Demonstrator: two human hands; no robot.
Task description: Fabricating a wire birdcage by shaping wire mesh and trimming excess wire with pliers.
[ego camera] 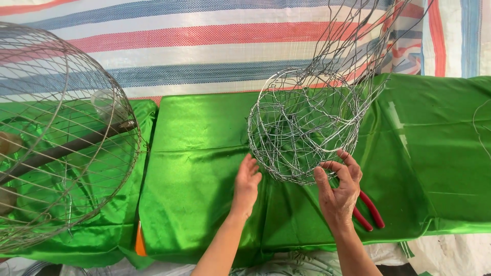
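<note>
Two bare forearms come up from the near edge, one left of the other. The left hand (247, 182) and the right hand (338, 190) wear no gloves, rings or watch (no sleeve shows on either arm up to the frame's edge). Fingernails are short and plain. Knuckles on the right hand look creased.

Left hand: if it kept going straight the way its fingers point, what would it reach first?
The left hand points up and slightly right, fingertips already at the lower left rim of the round wire mesh basket. That mesh would likely be met first, almost at once; depth is hard to judge from above.
</note>
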